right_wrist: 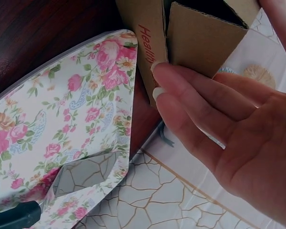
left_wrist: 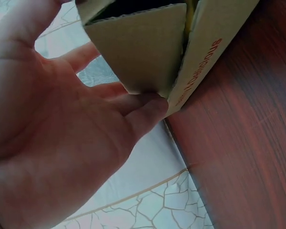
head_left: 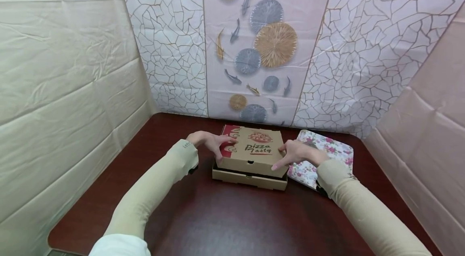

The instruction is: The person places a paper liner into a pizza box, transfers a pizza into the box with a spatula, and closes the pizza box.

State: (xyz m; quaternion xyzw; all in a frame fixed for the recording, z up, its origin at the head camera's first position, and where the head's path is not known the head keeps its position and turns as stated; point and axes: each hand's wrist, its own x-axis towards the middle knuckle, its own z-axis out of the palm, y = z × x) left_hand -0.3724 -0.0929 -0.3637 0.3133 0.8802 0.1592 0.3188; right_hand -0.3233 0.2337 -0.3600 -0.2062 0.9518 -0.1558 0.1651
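A brown cardboard pizza box [head_left: 259,137] with a red printed side band stands on the dark table. Its lid is slightly raised over the lower part [head_left: 250,181], leaving a dark gap. My left hand [head_left: 210,143] holds the lid at its left front corner, and in the left wrist view its fingers touch the lid's side flap [left_wrist: 138,52]. At the right front corner my right hand [head_left: 296,152] holds the lid, thumb near the front edge. The right wrist view has its fingers against the right side flap [right_wrist: 205,40]. What the box contains is hidden.
A floral board [head_left: 339,151] with a cut-out handle lies just right of the box, partly under my right forearm. Behind the dark red-brown table [head_left: 218,219] hangs a patterned cloth [head_left: 250,82]; pale cloth walls [head_left: 65,94] stand on both sides.
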